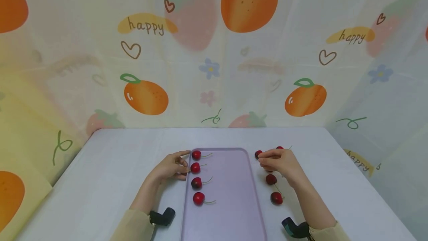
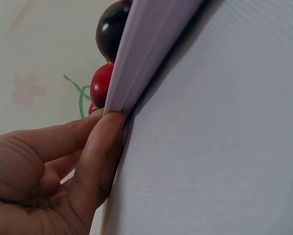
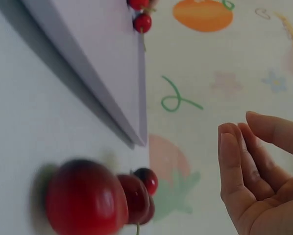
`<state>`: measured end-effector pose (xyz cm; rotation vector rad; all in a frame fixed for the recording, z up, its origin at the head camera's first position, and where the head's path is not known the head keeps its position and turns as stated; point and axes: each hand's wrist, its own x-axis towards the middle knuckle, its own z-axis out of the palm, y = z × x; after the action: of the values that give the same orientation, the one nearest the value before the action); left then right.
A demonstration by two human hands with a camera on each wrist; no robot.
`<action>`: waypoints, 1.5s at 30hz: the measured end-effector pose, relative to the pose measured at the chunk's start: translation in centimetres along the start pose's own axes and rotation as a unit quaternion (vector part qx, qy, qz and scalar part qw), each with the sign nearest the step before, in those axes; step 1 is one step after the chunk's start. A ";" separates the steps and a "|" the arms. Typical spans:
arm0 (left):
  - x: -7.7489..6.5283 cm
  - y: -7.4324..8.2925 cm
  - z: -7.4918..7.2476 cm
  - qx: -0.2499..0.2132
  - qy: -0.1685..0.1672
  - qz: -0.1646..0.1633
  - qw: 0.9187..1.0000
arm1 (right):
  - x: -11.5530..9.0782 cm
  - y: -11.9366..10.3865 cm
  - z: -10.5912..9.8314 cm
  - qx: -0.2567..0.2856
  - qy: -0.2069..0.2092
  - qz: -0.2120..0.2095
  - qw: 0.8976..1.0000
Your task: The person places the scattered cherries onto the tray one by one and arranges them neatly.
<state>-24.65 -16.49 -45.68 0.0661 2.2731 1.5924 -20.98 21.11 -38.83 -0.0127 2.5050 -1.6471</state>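
My left hand (image 1: 169, 166) is at the far left side of a pale purple tray (image 1: 229, 192). In the left wrist view, its thumb and forefinger pinch the tray's rim (image 2: 132, 63). Several red cherries with stems, such as the nearest one (image 1: 198, 198), lie in a column along the tray's left side. Right of the tray, my right hand (image 1: 281, 162) hovers over more cherries, partly hiding them. The right wrist view shows a gap between its thumb and bent fingers, nothing held. A dark red cherry (image 1: 258, 154) appears just beyond its fingertips.
Two more cherries, a middle one (image 1: 271, 179) and a nearer one (image 1: 276, 198), lie on the white table (image 1: 110, 181) right of the tray. Behind the table hangs a fruit-patterned cloth (image 1: 214, 70). Dark bands with camera mounts circle both wrists.
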 end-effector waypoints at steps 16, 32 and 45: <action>0.2 0.2 0.0 0.000 0.004 -0.007 1.000 | -0.5 3.0 -5.5 -0.065 -0.031 0.021 0.997; 0.2 0.1 0.0 -0.006 0.003 -0.005 1.000 | -0.5 7.1 -7.6 -0.063 -0.217 0.029 0.974; 0.1 -0.1 0.0 0.000 0.003 -0.006 1.000 | -1.0 8.0 -6.7 -0.052 -0.264 0.019 0.963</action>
<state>-24.79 -16.52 -45.78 0.0465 2.2740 1.5882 -20.23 30.54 -43.45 -0.3622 2.1567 -1.2786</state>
